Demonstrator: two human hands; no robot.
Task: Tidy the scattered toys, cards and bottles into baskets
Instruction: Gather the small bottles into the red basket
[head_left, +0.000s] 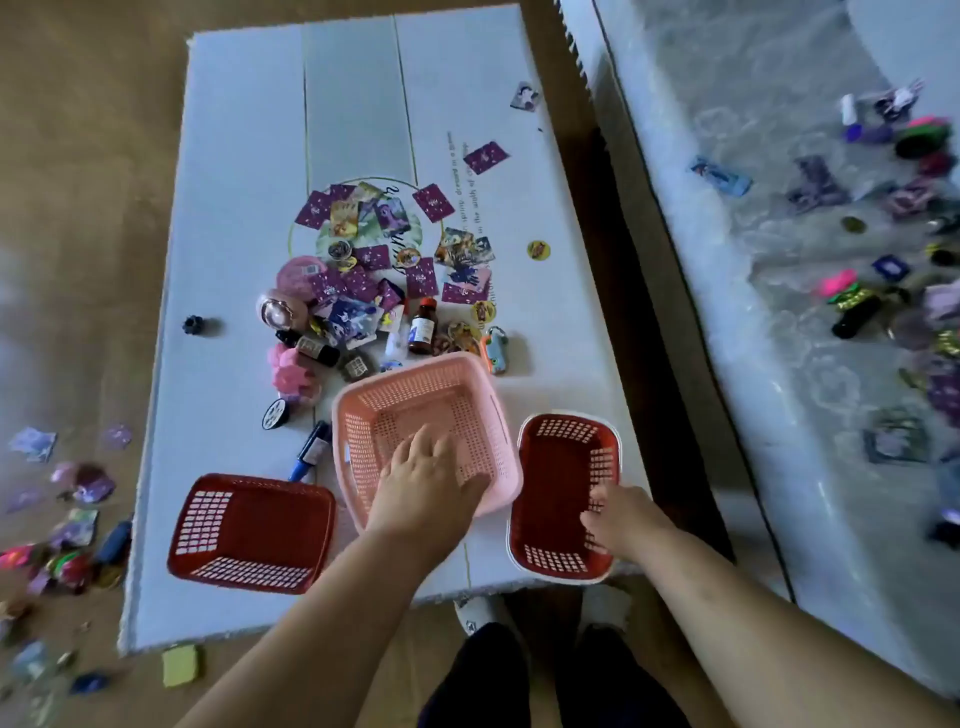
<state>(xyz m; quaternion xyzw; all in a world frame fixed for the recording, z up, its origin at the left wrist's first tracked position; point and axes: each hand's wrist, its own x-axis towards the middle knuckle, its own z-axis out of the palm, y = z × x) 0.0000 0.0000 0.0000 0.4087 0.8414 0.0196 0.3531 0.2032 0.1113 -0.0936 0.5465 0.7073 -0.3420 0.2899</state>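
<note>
Counted three baskets: pink basket (353, 436) under spread, relaxed fingers (423, 441) of left hand (431, 478), gripping nothing; red basket (556, 478) hooked at the rim by curled right hand (621, 514); second red basket (260, 525) left of both. Probably light, stiff mesh; best taken by the rim. Beyond fingertips: cards (431, 202) uncountable, roughly four bottles (421, 327), heaped toys (291, 369).

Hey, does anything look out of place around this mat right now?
Yes. Cards and toys lie off the mat on the floor at left, and more clutter litters the grey rug at right. On the mat, a dark bottle lies on its side, and the pink basket sits at an angle to the mat's edge.
</note>
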